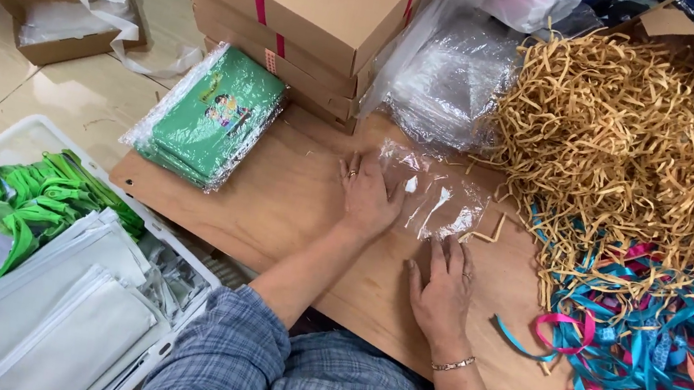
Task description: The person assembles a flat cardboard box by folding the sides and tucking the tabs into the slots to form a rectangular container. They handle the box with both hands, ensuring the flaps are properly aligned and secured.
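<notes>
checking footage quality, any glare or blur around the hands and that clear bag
Head view: sharp and evenly lit; white glare patches on the clear bag under the left hand; right hand casts only a soft shadow on the board; no motion blur.

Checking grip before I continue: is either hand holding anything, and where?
Neither grips anything. The left hand lies flat on the clear plastic bag's left edge; the right hand rests at its lower edge.

Left hand (368, 196) at frame centre, palm down, fingers spread flat. Right hand (442, 288) just below right, also flat, forearm angling to the lower edge.
</notes>
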